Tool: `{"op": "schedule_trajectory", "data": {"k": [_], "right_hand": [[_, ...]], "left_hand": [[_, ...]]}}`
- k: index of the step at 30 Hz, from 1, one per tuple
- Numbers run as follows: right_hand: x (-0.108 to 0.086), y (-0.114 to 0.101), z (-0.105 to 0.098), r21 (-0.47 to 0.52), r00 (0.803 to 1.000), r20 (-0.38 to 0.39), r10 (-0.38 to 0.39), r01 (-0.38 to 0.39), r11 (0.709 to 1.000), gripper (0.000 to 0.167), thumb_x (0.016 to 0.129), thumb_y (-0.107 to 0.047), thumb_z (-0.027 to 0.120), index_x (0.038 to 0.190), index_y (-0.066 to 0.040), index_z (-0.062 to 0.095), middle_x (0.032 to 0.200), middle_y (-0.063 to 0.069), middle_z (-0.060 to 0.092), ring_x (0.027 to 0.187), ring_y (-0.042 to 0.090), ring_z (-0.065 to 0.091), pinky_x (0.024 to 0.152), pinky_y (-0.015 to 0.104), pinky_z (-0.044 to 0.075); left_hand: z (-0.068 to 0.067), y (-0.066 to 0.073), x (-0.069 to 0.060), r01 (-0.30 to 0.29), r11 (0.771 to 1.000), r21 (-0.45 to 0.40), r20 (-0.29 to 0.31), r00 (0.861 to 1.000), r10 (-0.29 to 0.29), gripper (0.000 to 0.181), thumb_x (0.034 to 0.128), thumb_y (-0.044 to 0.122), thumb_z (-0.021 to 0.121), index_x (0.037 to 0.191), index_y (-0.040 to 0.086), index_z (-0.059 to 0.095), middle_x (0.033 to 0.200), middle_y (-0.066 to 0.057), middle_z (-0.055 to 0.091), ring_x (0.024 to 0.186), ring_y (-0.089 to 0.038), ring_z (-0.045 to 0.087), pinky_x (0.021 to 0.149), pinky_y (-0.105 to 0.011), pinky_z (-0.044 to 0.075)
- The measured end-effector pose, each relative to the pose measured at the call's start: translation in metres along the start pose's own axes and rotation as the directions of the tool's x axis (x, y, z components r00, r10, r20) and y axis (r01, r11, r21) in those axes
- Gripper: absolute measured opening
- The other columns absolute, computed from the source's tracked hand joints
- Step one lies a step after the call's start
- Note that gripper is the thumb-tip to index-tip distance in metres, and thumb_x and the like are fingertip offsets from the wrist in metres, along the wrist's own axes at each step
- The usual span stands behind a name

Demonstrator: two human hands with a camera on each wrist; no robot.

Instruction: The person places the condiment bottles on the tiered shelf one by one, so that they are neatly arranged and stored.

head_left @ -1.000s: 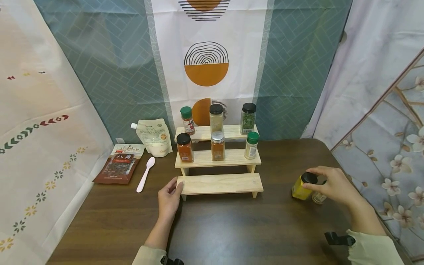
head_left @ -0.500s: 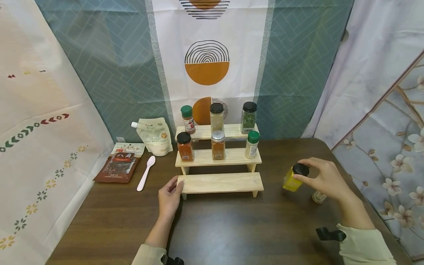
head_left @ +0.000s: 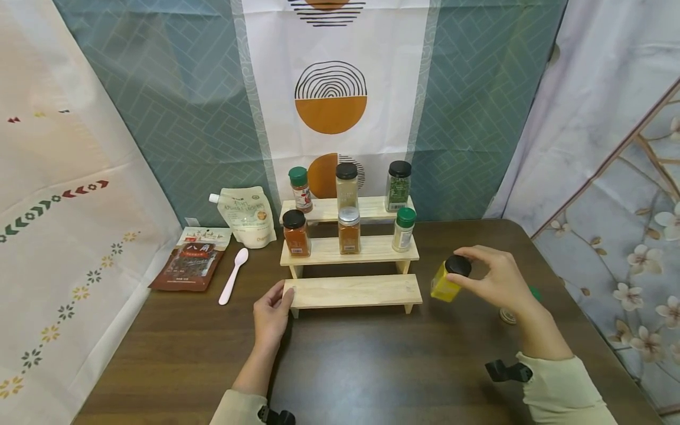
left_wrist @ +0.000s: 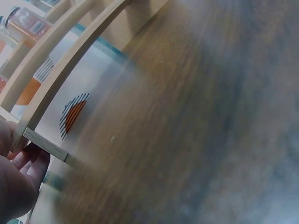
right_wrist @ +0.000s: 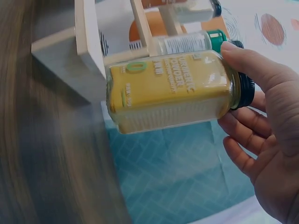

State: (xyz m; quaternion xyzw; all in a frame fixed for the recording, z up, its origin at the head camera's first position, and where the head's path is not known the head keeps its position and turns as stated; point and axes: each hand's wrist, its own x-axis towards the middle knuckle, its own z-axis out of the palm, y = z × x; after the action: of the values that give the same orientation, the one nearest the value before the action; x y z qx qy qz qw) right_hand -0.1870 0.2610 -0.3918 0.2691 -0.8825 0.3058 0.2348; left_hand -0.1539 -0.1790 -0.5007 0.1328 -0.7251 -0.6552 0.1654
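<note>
My right hand (head_left: 494, 274) pinches the black-lidded end of a yellow turmeric powder jar (head_left: 445, 284) between thumb and fingers. The jar hangs tilted above the table, just right of the three-step wooden spice rack (head_left: 350, 292). Its label (right_wrist: 175, 74) faces the camera in the right wrist view. My left hand (head_left: 270, 316) grips the left end of the rack's lowest step, thumb on top; in the left wrist view its fingers (left_wrist: 39, 163) curl under the board. Behind my right wrist a small green-capped jar (head_left: 507, 317) lies on the table, mostly hidden.
On the middle step stand a black-lidded jar (head_left: 297, 233), a silver-lidded jar (head_left: 349, 233) and a green-capped jar (head_left: 404, 230). The top step also bears three jars, including a green herb jar (head_left: 398, 188). At left lie a brown packet (head_left: 188, 262), a spouted pouch (head_left: 246, 217) and a pink spoon (head_left: 232, 277).
My right hand has lifted the turmeric jar off the table and carried it left towards the rack, away from the small green-capped jar. My left hand has stayed on the rack.
</note>
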Motion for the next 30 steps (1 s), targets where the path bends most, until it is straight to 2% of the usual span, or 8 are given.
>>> {"op": "schedule_trajectory", "data": {"k": [4,11,18,27,30], "right_hand": [[0.006,-0.005,0.009,0.012,1.000,-0.001,-0.014,0.014,1.000,0.048,0.067,-0.013,0.095,0.110,-0.006,0.075,0.103,0.005,0.075,0.087,0.024,0.070,0.077,0.015,0.050],[0.014,-0.018,0.024,0.040,0.999,0.020,-0.035,0.034,0.999,0.048,0.067,-0.017,0.096,0.109,-0.007,0.075,0.103,0.004,0.075,0.089,0.021,0.070,0.077,0.022,0.054],[0.023,-0.030,0.035,0.081,0.998,0.021,-0.052,0.050,0.995,0.049,0.067,-0.019,0.096,0.109,-0.005,0.075,0.102,0.005,0.075,0.090,0.021,0.070,0.075,0.044,0.059],[0.033,-0.043,0.047,0.140,0.996,0.030,-0.087,0.083,0.987,0.049,0.068,-0.020,0.096,0.108,-0.003,0.075,0.098,0.002,0.074,0.087,0.016,0.068,0.073,0.041,0.058],[0.036,-0.048,0.051,0.160,0.995,0.035,-0.099,0.092,0.983,0.048,0.068,-0.020,0.096,0.108,-0.003,0.075,0.100,0.002,0.074,0.089,0.017,0.069,0.075,0.043,0.058]], "left_hand": [[0.000,0.000,0.001,0.006,1.000,-0.003,-0.005,1.000,-0.006,0.040,0.0968,0.012,0.070,0.132,-0.007,0.063,0.122,-0.028,0.066,0.106,-0.023,0.066,0.080,-0.010,0.051],[0.001,0.001,-0.001,-0.004,1.000,-0.011,0.000,1.000,0.004,0.042,0.0969,0.012,0.070,0.132,-0.009,0.061,0.123,-0.030,0.065,0.110,-0.031,0.065,0.079,-0.010,0.051],[0.001,-0.003,0.000,-0.009,1.000,0.006,-0.015,1.000,0.009,0.039,0.0961,0.010,0.071,0.129,-0.009,0.064,0.119,-0.029,0.067,0.109,-0.029,0.066,0.081,-0.011,0.051],[0.001,-0.002,0.001,-0.002,1.000,0.009,-0.020,1.000,0.002,0.039,0.0961,0.010,0.071,0.130,-0.007,0.064,0.120,-0.028,0.067,0.108,-0.028,0.066,0.080,-0.010,0.052],[0.001,-0.001,0.001,0.004,1.000,0.008,-0.026,1.000,-0.004,0.039,0.0961,0.011,0.071,0.130,-0.007,0.064,0.120,-0.028,0.067,0.108,-0.028,0.066,0.079,-0.010,0.051]]}}
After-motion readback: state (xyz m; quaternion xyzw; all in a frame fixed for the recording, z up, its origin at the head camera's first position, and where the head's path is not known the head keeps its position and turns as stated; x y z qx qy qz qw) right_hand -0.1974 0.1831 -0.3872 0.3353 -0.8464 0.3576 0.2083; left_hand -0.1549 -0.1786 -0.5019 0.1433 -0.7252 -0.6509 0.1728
